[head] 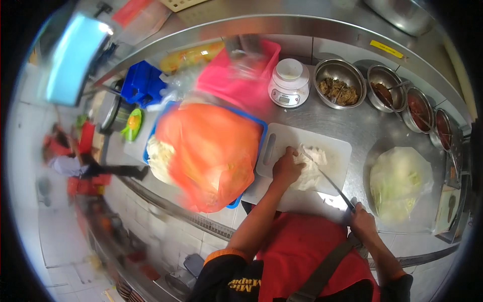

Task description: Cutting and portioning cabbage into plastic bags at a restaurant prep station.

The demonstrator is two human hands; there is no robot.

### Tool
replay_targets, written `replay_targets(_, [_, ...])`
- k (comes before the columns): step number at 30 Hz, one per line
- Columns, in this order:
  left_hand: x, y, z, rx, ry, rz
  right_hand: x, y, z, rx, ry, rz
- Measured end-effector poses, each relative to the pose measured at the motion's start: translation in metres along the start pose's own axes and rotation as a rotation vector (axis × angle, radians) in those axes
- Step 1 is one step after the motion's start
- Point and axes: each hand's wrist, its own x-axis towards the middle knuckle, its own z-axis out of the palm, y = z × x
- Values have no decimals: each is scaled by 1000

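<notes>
My right hand (362, 221) grips the dark handle of a long kitchen knife (334, 185). Its blade slants up and left, the tip resting at a pile of pale, cut food (308, 170), which might be meat or cabbage; I cannot tell which. Fingers of my left hand (288, 168) press on the left side of that pile. Beneath it all lies a white plastic cutting board (341, 151) with a slot handle at its left end, on the steel counter. Right of the knife sits a clear plastic bag of pale green vegetable (400, 185).
Left of the board, an orange plastic bag (211, 154) bulges over a blue tray (265, 132). Behind are a pink basket (234, 83), a white kitchen scale (289, 85) and several steel bowls (339, 64) of food. A steel shelf edge (302, 24) overhangs the back. A person (79, 162) is far left.
</notes>
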Motion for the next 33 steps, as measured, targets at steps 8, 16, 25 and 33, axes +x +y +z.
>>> replay_targets(8, [-4, -29, -31, -196, 123, 464, 11, -29, -15, 98, 227, -43])
replay_targets(16, [-48, -46, 14, 99, 406, 324, 42, -77, -31, 40, 318, -282])
replay_targets(25, [-40, -51, -7, 112, 453, 516, 66, -108, -38, -148, 172, -329])
replay_targets(33, [-9, -35, -18, 275, 253, 570, 56, -118, -24, -57, 137, -288])
